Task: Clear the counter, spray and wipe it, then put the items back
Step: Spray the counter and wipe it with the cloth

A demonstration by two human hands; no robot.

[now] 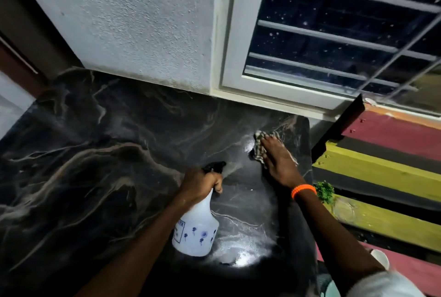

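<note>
On the dark marble-veined stone counter (95, 153), cleared of items, wipe stage looks underway. Left hand (200, 183) wraps closed around the neck of a white translucent plastic spray bottle with blue flower print (196, 227), black nozzle (213, 166) aimed forward-right toward the cloth, likely to wet the patch just ahead of the wipe. Right hand (278, 158), orange bead band at wrist, lies flat with fingers spread, pressing a crumpled checked rag (260, 147) down near the counter's right edge under the window; rag sticks out left of and beyond the fingertips. Wet sheen near bottle base. Items not yet returned.
</note>
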